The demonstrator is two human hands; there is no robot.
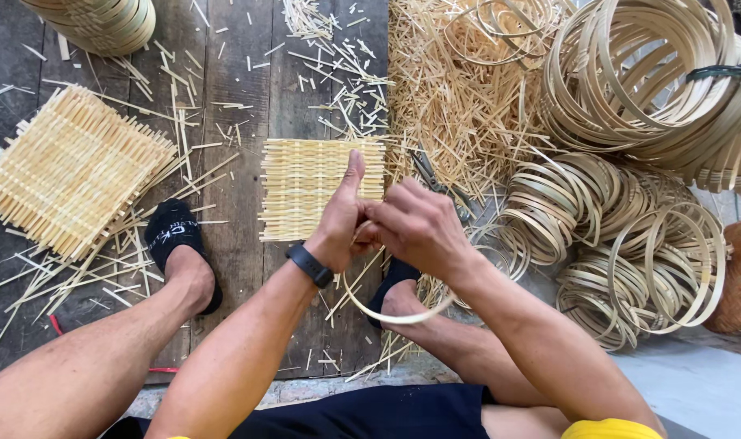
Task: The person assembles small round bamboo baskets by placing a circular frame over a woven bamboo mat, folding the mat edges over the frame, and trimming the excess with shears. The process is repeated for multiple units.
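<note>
Head view: the left hand (342, 219), thumb raised, and the right hand (415, 223) both pinch a curved bamboo strip (403, 315) looping near the foot. Just beyond lies a woven bamboo mat (305, 183); scissors (431, 175) and coiled bamboo hoops (630, 244) crowd the right, another woven mat (70, 171) the left.

A single head-worn camera is looking steeply down from above the seated person, facing forward over their legs toward the dark weathered wooden plank floor (240, 97). It is sitting near that floor, framing both forearms at the picture's bottom. No second view is sharing the scene.
</note>
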